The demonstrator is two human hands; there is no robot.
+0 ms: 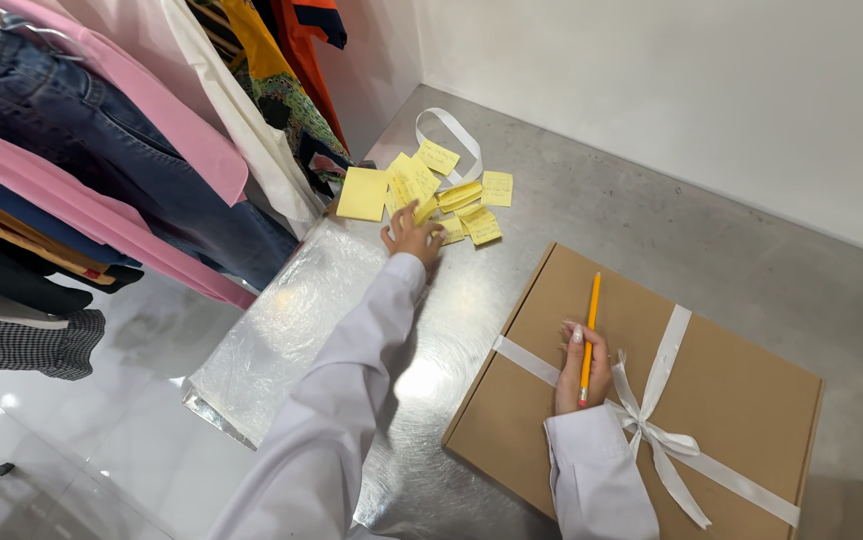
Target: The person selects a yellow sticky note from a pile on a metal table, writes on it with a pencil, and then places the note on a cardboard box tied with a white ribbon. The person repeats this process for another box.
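My left hand (411,237) reaches out to a scatter of yellow sticky notes (451,190) on the grey floor, fingers spread and touching the nearest notes. A square yellow note pad (362,193) lies just left of the hand. My right hand (581,365) rests on a flat brown cardboard box (741,390) and is shut on an orange pencil (590,320) that points away from me. A white ribbon (651,410) is tied in a bow across the box, right next to that hand. Both arms wear white sleeves.
A sheet of clear bubble wrap (281,330) lies on the floor under my left arm. Hanging clothes (101,150) fill the left side: jeans, pink and white garments. A loose white ribbon loop (451,130) lies behind the notes. A white wall (701,80) runs along the back.
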